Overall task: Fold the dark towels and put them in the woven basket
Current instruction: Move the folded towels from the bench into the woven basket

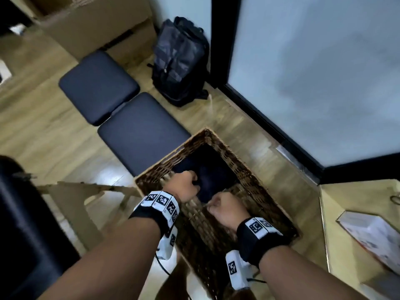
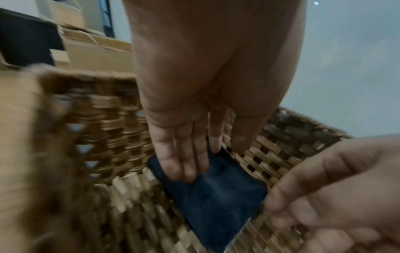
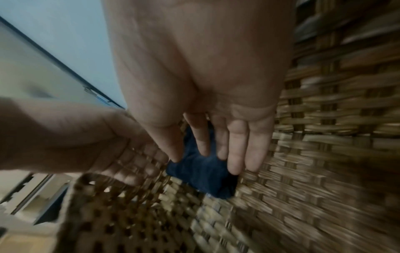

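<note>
A dark towel [image 1: 207, 176] lay in the woven basket [image 1: 249, 169] on wooden floor [image 1: 32, 126], backpack [image 1: 179, 61] at twelve o'clock; left hand [image 1: 184, 187] and right hand [image 1: 227, 211] reached in, fingers straight, holding nothing.

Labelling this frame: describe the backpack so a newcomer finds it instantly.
Start at the frosted glass wall with its black frame. At its foot, the backpack stands upright on the wood floor. Unlike the two flat dark stools beside it, it is tall, soft and strapped.

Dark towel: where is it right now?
The dark towel lies folded on the floor of the woven basket, toward its far end in the head view, directly under the left hand and right hand.
</note>
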Demonstrator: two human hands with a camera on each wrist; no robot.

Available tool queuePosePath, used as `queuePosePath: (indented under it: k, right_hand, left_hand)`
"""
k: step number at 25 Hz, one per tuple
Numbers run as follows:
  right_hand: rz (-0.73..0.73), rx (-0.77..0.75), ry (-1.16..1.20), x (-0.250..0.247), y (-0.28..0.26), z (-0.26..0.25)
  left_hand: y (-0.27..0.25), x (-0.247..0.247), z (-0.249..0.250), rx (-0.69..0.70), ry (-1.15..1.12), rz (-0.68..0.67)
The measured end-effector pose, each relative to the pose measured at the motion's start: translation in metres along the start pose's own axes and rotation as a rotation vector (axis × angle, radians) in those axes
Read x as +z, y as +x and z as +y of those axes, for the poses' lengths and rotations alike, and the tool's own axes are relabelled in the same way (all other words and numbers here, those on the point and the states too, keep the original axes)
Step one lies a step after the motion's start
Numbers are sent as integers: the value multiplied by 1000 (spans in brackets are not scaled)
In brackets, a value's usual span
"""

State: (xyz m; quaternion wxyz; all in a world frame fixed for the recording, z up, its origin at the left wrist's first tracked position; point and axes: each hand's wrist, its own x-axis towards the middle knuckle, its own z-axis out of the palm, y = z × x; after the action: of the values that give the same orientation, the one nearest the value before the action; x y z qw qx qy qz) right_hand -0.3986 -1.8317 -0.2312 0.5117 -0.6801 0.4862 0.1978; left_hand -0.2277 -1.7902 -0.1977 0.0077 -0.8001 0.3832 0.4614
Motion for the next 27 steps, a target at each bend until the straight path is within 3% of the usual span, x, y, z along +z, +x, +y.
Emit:
queuePosePath:
  k: [8,15,18,19,22,24,27]
  right_hand:
    - [-78,-288,-199,28,-126,-82]
    - [-114,-544,-257,150,-208,-170]
    - [-92,-547,-280,222,-237,-200]
    - [-87,-515,-275,247,-245,-206]
    - [-44,-351,-268,302,-253,-211]
    - [16,-290,-261,325,-257,-214]
    - [48,-273,-246,338,-260,-218]
  left_hand:
    - [-216,7,-79,-82,-263,381]
    - [-370,17,-191,-112,-298,709]
    - [-413,36,-264,-274,-211,861]
    - [-423,46,-286,-365,-189,855]
    - [-434,78,-330,-600,-280,620]
    - [-435,93,-348,-588,-434,560]
    - [-432,99,-363,-571,-710,634]
